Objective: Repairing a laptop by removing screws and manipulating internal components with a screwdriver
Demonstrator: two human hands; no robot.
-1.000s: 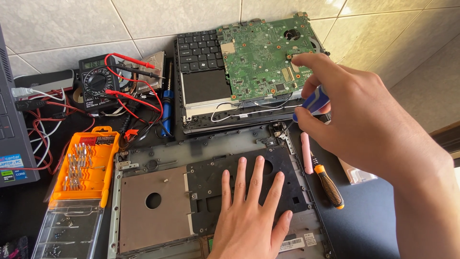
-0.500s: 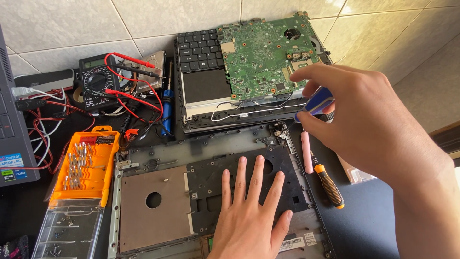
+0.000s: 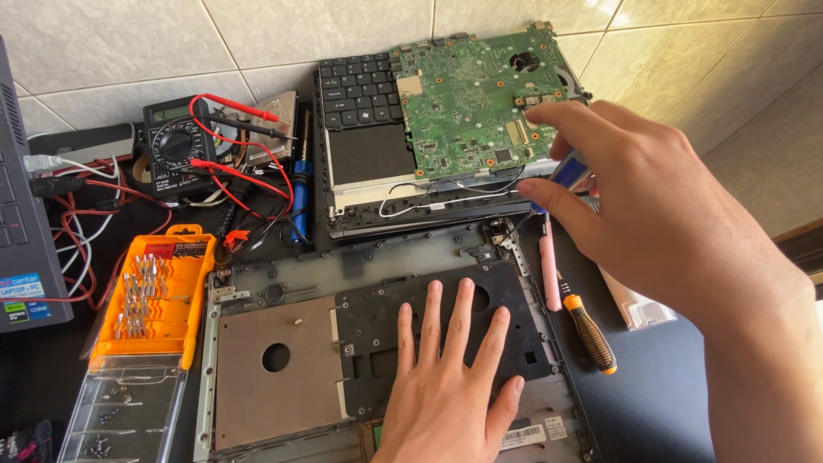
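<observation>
The left hand (image 3: 450,386) lies flat, palm down, fingers spread apart and straight, pressing on the black plastic panel of the opened grey laptop base (image 3: 377,334) that sits on the dark surface (image 3: 660,403). The right hand (image 3: 660,214) hovers above the base's upper right corner, wrist raised, its thumb and fingers pinched together on a small blue-handled screwdriver (image 3: 567,171), whose tip points down toward the hinge area. Just beyond lies a green circuit board (image 3: 471,103) resting on a black keyboard deck (image 3: 364,120). An orange-and-black screwdriver (image 3: 590,333) lies near the base's right edge. An orange bit case (image 3: 159,291) sits to the left.
</observation>
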